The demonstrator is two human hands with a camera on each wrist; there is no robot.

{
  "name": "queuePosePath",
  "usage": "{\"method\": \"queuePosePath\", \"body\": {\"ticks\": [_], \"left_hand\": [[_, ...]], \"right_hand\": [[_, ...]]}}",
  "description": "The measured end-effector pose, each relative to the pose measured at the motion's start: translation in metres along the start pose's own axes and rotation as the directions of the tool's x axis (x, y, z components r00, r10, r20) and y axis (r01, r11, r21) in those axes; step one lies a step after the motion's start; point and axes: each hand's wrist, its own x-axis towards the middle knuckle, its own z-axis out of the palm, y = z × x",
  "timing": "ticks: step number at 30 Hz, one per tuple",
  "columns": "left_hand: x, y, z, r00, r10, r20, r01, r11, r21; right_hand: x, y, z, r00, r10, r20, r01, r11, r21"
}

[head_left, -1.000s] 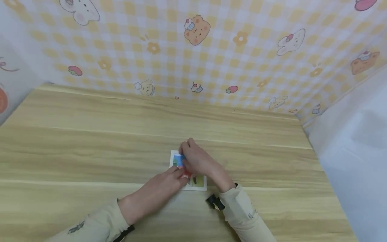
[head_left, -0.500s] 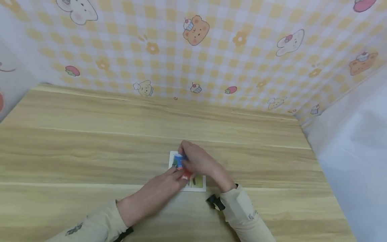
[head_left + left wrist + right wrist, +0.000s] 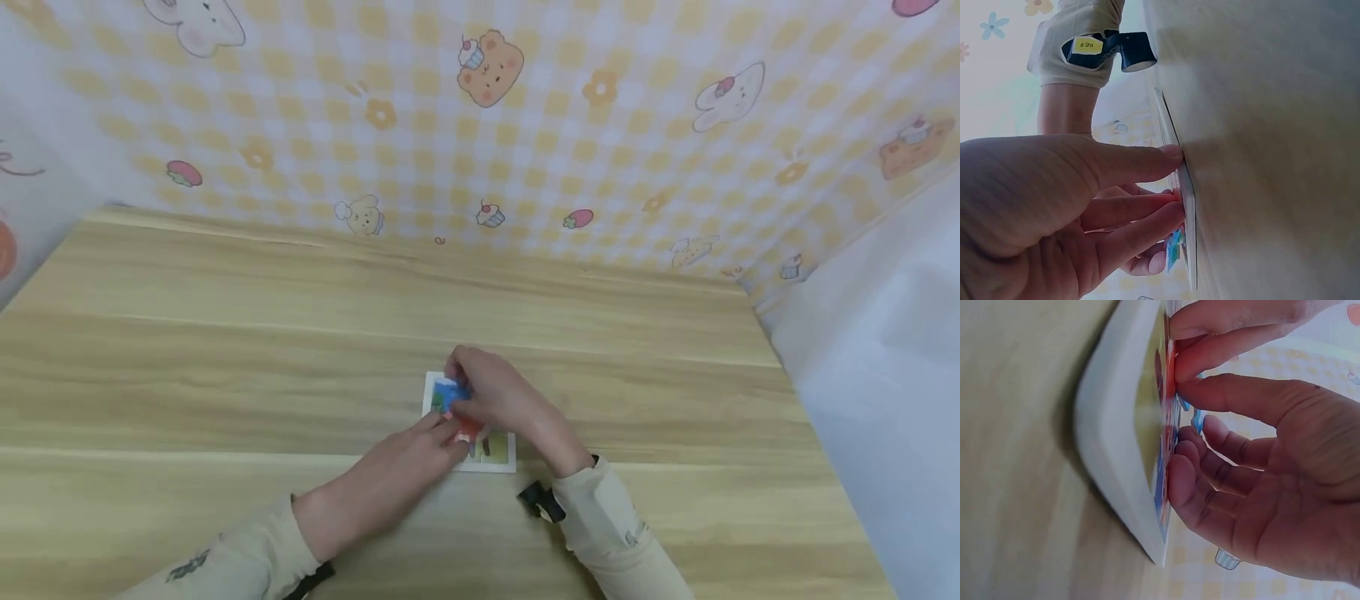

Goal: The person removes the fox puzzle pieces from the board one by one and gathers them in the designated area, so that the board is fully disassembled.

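Observation:
A small picture puzzle in a white frame (image 3: 507,467) lies flat on the wooden table, its printed part blue, red and olive. My left hand (image 3: 397,467) reaches in from the lower left; thumb and fingertips press down on the puzzle's surface, fingers fairly straight in the left wrist view. From the upper right, my right hand (image 3: 495,392) bends its fingers over the blue part. Between its thumb and fingers a blue puzzle piece (image 3: 1196,420) stands tilted up from the board. In the left wrist view the raised blue piece (image 3: 1174,250) shows beside the right fingertips.
The wooden table (image 3: 225,367) spreads around the puzzle. Behind it rises a yellow checked wall covering (image 3: 420,158) with cartoon prints, and a white sheet (image 3: 885,400) borders the right side. A black wrist-camera mount (image 3: 542,502) sits at the right cuff.
The view shifts slightly. The right fingers move a little over the blue part, while the left hand keeps its place on the puzzle.

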Motion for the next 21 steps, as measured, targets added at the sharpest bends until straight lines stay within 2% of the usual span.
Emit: {"method": "queuePosePath", "body": {"ticks": [5, 10, 15, 21], "left_hand": [[0.002, 0.003, -0.001, 1.0, 0.019, -0.024, -0.018, 0.999, 0.026], [-0.001, 0.001, 0.0, 0.999, 0.026, -0.044, -0.025, 1.0, 0.016], [-0.001, 0.001, 0.001, 0.998, 0.037, -0.059, -0.035, 0.999, 0.019], [0.001, 0.002, 0.0, 1.0, -0.002, -0.029, 0.001, 1.0, -0.023]], "right_hand": [[-0.004, 0.004, -0.001, 1.0, -0.03, -0.007, 0.03, 0.999, -0.041], [-0.004, 0.005, 0.0, 0.998, -0.057, -0.02, 0.055, 0.995, -0.084], [-0.006, 0.007, -0.004, 0.998, -0.033, -0.061, 0.026, 0.994, -0.108], [-0.012, 0.02, -0.022, 0.991, 0.007, -0.131, -0.013, 0.999, -0.046]]}}
